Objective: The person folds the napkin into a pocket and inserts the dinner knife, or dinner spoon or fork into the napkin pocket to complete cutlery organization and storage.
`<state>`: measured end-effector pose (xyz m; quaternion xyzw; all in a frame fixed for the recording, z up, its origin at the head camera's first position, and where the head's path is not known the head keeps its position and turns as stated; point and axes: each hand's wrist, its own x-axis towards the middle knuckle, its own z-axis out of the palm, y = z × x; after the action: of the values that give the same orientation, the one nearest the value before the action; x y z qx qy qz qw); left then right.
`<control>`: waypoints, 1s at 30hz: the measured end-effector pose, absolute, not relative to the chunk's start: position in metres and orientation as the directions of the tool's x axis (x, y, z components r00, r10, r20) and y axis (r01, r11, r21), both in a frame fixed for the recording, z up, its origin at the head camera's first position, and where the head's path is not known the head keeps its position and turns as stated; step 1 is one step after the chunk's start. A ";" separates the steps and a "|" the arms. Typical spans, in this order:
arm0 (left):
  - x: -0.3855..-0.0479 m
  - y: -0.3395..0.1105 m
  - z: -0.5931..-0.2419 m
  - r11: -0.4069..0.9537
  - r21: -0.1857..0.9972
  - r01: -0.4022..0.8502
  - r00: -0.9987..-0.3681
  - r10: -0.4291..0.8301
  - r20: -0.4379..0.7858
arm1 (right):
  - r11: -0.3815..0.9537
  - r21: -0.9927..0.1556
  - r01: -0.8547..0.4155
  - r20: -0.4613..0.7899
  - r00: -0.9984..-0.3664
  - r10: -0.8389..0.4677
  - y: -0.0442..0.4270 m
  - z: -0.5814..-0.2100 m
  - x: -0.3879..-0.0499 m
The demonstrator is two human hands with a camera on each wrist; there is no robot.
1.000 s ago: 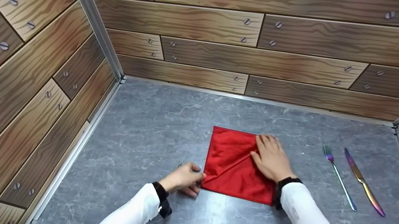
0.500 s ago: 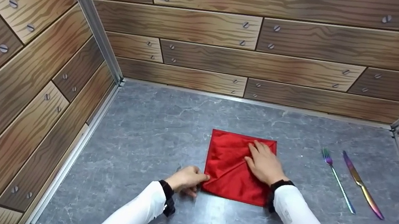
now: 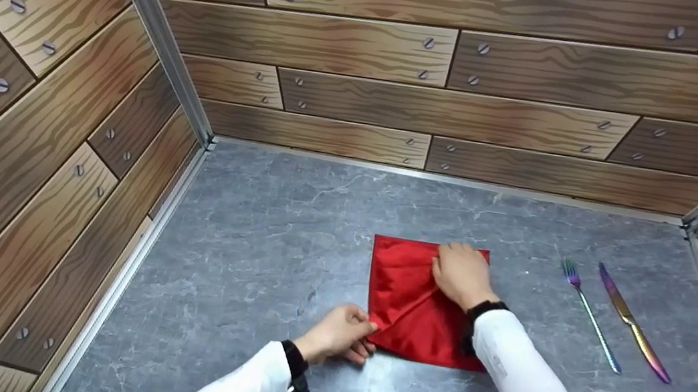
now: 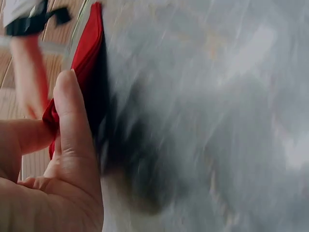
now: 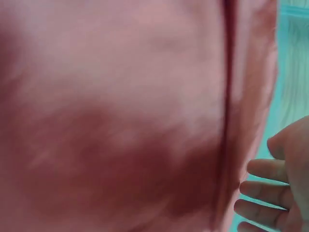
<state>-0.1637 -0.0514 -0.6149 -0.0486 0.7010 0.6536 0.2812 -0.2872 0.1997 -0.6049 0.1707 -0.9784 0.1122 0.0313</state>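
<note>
Napkin (image 3: 401,284), red and glossy, lies spread as a rough square on the gray marbled tabletop (image 3: 251,223), with a diagonal crease running from its near left corner toward the middle. At that corner the left hand (image 3: 341,335) pinches the fabric between thumb and forefinger; the left wrist view shows the cloth bunched there and rising off the tabletop. The right hand (image 3: 461,275) is over the far right part of the napkin. Its fingers are slightly spread, bent downward and hold nothing; the right wrist view has their tips beside the fabric's edge, though whether they touch it I cannot tell. White sleeves (image 3: 534,375) and black wrist straps (image 3: 294,359) cover both forearms. To the right, well apart from the napkin, lie a rainbow-tinted fork (image 3: 590,313) and, beyond it, a matching table knife (image 3: 628,319), both tilted, tines and blade pointing away from the person.
</note>
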 end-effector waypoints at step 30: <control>-0.138 -0.027 -0.610 0.232 0.943 -0.239 -0.892 0.331 -0.307 | 0.868 -0.123 -0.481 0.060 -0.877 -0.478 0.080 -0.604 -0.282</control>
<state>-0.1382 -0.0274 -0.6099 0.0305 0.7505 0.6188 0.2300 -0.2819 0.0796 -0.6037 0.2481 -0.9663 0.0672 0.0140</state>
